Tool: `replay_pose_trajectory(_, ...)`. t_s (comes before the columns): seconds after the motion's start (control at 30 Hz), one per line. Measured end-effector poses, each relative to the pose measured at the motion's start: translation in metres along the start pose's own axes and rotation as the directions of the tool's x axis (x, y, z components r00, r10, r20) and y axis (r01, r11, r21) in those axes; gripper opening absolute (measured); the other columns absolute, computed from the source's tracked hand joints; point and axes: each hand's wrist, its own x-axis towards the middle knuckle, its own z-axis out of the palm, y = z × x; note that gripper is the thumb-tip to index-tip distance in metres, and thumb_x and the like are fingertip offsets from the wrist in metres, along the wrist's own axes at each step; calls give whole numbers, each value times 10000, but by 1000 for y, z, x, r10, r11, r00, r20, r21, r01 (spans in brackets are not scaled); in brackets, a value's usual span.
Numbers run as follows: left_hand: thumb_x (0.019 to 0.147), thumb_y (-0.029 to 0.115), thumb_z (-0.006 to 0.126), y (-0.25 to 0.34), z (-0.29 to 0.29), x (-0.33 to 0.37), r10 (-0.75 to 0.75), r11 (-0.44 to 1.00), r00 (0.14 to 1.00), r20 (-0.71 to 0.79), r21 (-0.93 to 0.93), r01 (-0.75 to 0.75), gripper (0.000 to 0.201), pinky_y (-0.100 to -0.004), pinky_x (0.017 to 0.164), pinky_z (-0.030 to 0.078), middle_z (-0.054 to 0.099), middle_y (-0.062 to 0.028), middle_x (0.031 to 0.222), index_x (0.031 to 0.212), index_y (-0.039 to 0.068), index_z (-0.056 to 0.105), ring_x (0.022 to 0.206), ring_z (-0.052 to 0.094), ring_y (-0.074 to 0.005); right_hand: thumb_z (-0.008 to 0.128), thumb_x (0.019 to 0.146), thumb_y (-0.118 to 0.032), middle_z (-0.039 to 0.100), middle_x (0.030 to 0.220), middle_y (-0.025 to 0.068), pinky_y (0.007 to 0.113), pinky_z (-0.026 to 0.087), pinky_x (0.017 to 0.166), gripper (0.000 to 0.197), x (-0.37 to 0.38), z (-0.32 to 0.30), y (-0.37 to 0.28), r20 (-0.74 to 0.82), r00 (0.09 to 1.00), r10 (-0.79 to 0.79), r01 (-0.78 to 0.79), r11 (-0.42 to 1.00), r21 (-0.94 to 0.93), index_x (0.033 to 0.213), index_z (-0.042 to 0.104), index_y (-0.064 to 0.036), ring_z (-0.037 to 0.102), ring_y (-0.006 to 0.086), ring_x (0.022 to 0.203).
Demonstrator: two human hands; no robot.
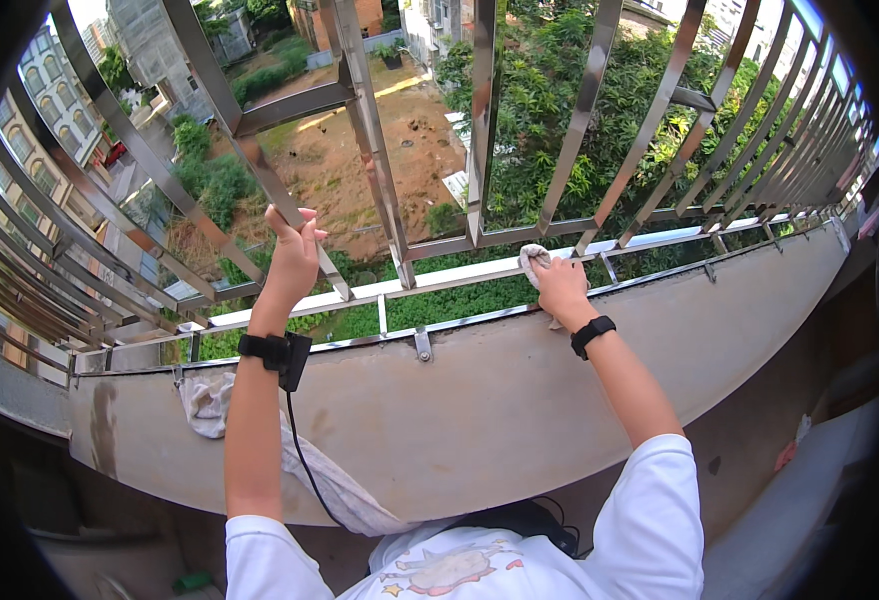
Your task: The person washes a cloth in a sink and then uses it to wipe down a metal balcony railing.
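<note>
My left hand (293, 245) is closed round a slanting upright metal bar (263, 165) of the window railing, its fingers curled over the far side. My right hand (563, 287) grips a pale, crumpled cloth (535, 262) and presses it on the shiny horizontal rail (480, 272) at the foot of the bars. Part of the cloth hides under the fingers. A black band (592, 336) is on my right wrist. On the left one sits a black strap with a small box (295, 362) and a cable.
A second light cloth (207, 405) hangs over the concrete ledge (460, 400) on the left, partly behind my left forearm. Small metal brackets (423, 345) fix the rail frame to the ledge. Beyond the bars, far below, lie trees (570, 130) and bare brown ground (380, 150).
</note>
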Motion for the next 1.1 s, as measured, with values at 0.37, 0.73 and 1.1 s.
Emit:
replay_pose_trajectory(0.37,844,48,294,-1,3,-3,3,998,1000,11,59,-4,193,-282,571,416,373,-93,921,970,95,156,692,508,-157,445,758,-141,549,906,58,358,396,555,229,53,37,11,-49,924,379,-381,901,-207,945,546,-57,543,202,768)
replay_pose_trajectory(0.73,846,60,309,-1,1,1,-30,999,999,23,17,30,210,-271,536,418,390,-95,929,971,101,145,686,513,-152,482,658,-119,555,898,142,354,429,678,349,9,15,42,42,989,140,-146,974,175,997,465,-41,542,244,829)
replay_pose_trajectory(1.1,859,71,278,-13,6,4,60,997,998,2,40,-60,325,-270,653,405,416,-96,955,1124,74,91,692,536,-139,517,621,-149,581,783,119,348,454,639,268,20,-20,-124,-109,947,-303,322,895,309,855,547,-21,572,256,716)
